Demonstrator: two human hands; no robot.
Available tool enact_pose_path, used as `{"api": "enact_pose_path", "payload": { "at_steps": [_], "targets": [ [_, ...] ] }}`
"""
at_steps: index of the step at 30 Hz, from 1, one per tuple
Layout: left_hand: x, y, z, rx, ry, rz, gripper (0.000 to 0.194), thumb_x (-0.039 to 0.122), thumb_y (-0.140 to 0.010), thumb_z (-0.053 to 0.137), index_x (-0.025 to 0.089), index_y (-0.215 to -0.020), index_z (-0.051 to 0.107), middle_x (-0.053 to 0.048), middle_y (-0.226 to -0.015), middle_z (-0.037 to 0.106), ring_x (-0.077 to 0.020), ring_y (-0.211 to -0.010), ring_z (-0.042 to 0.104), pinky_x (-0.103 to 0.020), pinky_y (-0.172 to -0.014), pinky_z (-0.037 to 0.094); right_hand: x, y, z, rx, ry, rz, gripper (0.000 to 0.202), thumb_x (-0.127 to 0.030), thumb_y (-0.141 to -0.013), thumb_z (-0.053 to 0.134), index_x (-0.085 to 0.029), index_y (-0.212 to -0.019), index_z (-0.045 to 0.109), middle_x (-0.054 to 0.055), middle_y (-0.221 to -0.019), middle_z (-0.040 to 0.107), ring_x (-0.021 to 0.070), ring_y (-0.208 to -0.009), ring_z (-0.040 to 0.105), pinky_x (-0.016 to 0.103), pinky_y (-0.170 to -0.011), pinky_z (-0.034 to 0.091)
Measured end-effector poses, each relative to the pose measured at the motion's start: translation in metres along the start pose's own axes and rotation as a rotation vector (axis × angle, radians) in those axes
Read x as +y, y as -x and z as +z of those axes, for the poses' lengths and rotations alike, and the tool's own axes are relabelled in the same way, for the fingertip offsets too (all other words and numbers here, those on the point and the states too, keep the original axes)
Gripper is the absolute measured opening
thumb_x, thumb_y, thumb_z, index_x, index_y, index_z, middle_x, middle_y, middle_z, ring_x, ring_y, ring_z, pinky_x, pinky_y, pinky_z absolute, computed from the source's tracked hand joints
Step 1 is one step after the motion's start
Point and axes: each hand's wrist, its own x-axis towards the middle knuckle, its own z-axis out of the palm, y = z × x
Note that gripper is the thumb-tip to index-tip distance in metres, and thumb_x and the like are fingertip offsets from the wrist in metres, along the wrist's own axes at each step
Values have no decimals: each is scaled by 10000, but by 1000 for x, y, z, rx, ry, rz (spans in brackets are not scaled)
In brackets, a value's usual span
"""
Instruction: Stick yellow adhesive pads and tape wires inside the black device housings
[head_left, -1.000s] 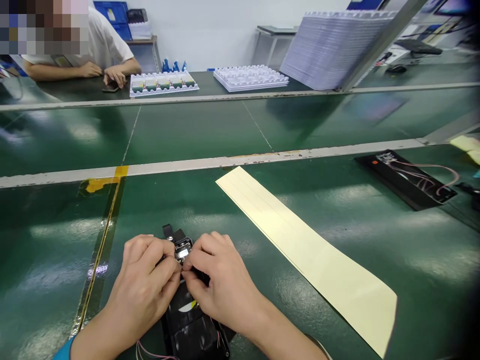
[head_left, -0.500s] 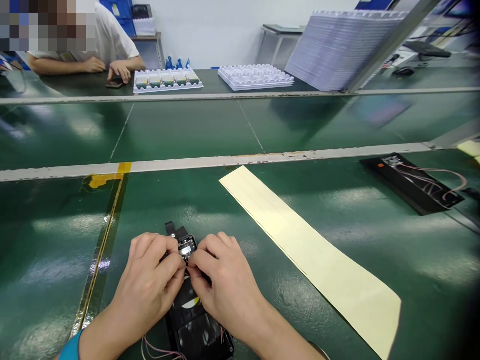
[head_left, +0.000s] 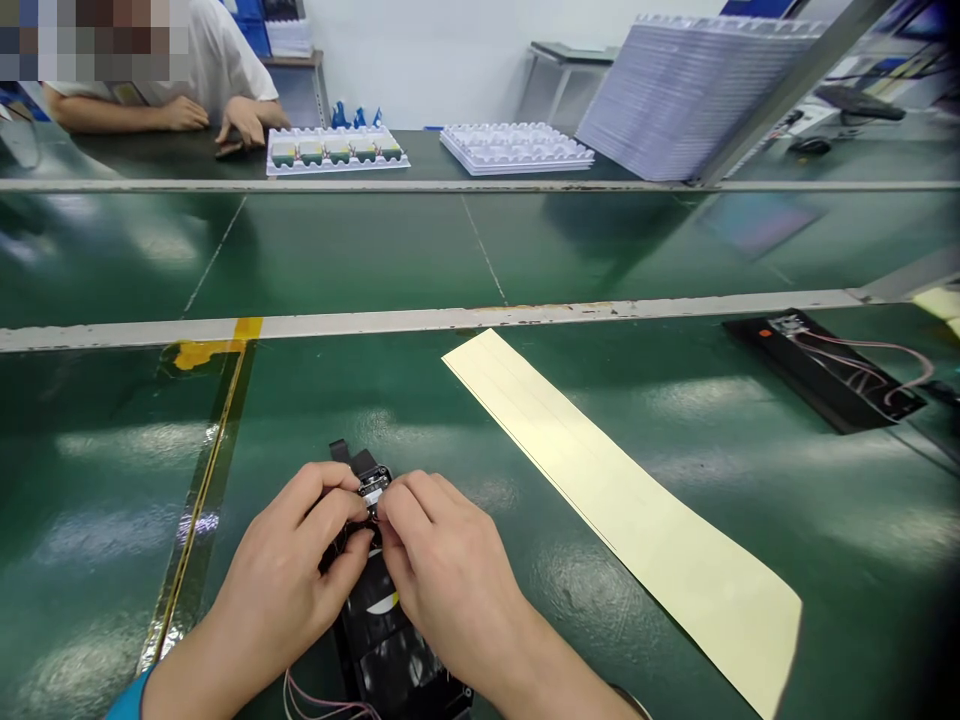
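A black electronic device (head_left: 397, 655) lies lengthwise before me, its small circuit board (head_left: 373, 490) exposed at the far end. My left hand (head_left: 304, 550) grips that end from the left, fingers curled at the board's edge and the thumb lower down. From the right, my right hand (head_left: 450, 570) pinches with thumb and index finger at the near edge of the board. Whatever is between those fingertips is hidden. Thin pink and white wires (head_left: 322, 708) trail from the device at the bottom left.
A long pale yellow sheet (head_left: 630, 510) lies to the right on the green bench. Beyond it is another black unit with wires (head_left: 825, 370). Across the bench stand white trays (head_left: 517, 150), a tall tray stack (head_left: 690, 95) and a tray with green parts (head_left: 337, 155); a person (head_left: 232, 70) sits there.
My left thumb has moved down, away from the fingertips, opening a gap. My right hand stays at the board with its fingers drawn closer together.
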Motion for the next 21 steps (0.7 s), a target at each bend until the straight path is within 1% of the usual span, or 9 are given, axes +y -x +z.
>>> {"api": "enact_pose_path", "payload": {
  "at_steps": [2, 6, 8, 12, 15, 18, 21],
  "targets": [
    [0, -3, -1, -2, 6, -2, 117, 93, -902, 521, 194, -945, 562, -27, -1091, 521, -109, -978, 535, -234, -773, 461, -1, 0, -1, -1, 23, -10, 149, -51, -939, 446, -153, -911, 551, 36, -850, 535, 203, -721, 438, 353, -582, 388],
    [-1, -7, 1, -9, -9, 3, 122, 88, -906, 512, 190, -882, 575, -38, -1068, 526, -122, -907, 532, -249, -689, 463, 0, 2, 0, 5, 20, -26, 175, -54, -955, 440, -151, -902, 575, 41, -861, 560, 204, -729, 449, 352, -585, 411],
    [-1, -8, 2, -8, -16, -8, 128, 84, -905, 511, 190, -862, 569, -40, -1055, 534, -130, -888, 527, -257, -672, 458, 0, 3, 1, 17, 17, -39, 180, -56, -960, 445, -147, -913, 593, 52, -910, 588, 204, -758, 482, 346, -615, 449],
    [-1, -8, 4, -8, -16, -23, 134, 72, -891, 516, 187, -829, 547, -38, -1033, 542, -144, -900, 526, -270, -684, 463, 2, 5, 1, 63, -38, -57, 169, -45, -950, 470, -136, -940, 612, 76, -1054, 618, 204, -848, 553, 337, -710, 519],
    [-1, -8, 5, -14, -14, -32, 128, 86, -897, 515, 187, -823, 540, -34, -1019, 546, -146, -892, 524, -273, -681, 461, 4, 6, -2, 73, -123, -53, 180, -36, -936, 463, -138, -979, 605, 79, -1067, 613, 201, -891, 577, 340, -776, 538],
    [-1, -9, 5, -19, -11, -35, 118, 100, -907, 514, 190, -836, 539, -27, -1008, 545, -144, -888, 523, -279, -690, 461, 6, 6, -5, 56, -162, -19, 190, -42, -930, 459, -157, -1000, 594, 63, -1072, 597, 185, -876, 591, 323, -749, 545],
    [-1, -8, 5, -27, -8, -38, 127, 85, -898, 509, 188, -827, 531, -26, -1004, 545, -148, -882, 520, -288, -693, 459, 5, 4, -4, 56, -90, -20, 185, -50, -927, 461, -169, -953, 600, 54, -1086, 599, 190, -852, 602, 328, -688, 545]
  ]
}}
